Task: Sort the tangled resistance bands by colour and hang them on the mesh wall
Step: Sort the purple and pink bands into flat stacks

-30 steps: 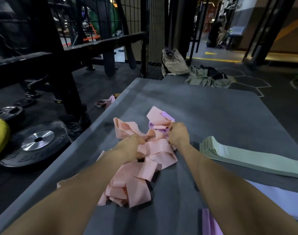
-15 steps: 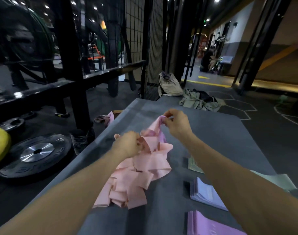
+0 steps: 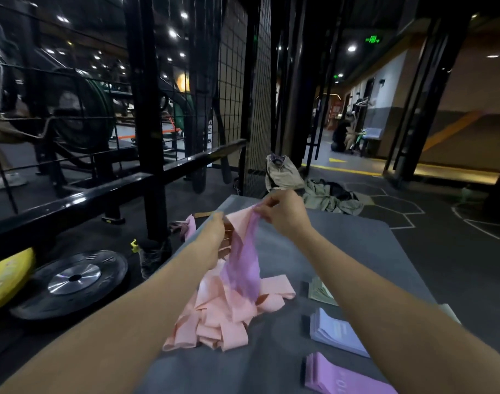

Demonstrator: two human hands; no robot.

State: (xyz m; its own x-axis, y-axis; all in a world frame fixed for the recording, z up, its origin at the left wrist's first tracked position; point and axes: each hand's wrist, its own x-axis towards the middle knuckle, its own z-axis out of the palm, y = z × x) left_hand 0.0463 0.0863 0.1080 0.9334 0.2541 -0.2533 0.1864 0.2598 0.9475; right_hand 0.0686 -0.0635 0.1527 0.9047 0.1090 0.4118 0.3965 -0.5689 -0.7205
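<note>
A tangle of peach-pink resistance bands (image 3: 226,311) lies on the grey mat (image 3: 357,251). My right hand (image 3: 283,213) pinches the top end of a purple band (image 3: 243,265) and holds it stretched up out of the tangle. My left hand (image 3: 214,231) grips a pink band beside it, just left of the purple one. Sorted flat stacks lie at the right: green (image 3: 320,291), pale blue (image 3: 337,334) and purple (image 3: 342,376). The black mesh wall (image 3: 243,81) stands upright beyond the mat.
Left of the mat on the floor lie a black weight plate (image 3: 72,280) and a yellow plate (image 3: 7,277). A black rack frame (image 3: 146,123) stands there. A beige bag (image 3: 283,172) and clothes (image 3: 328,194) lie past the mat. A person sits far back.
Both hands have risen from the pile. My right hand has drawn the purple band up and out of the pink tangle, which now hangs long between hand and pile.
</note>
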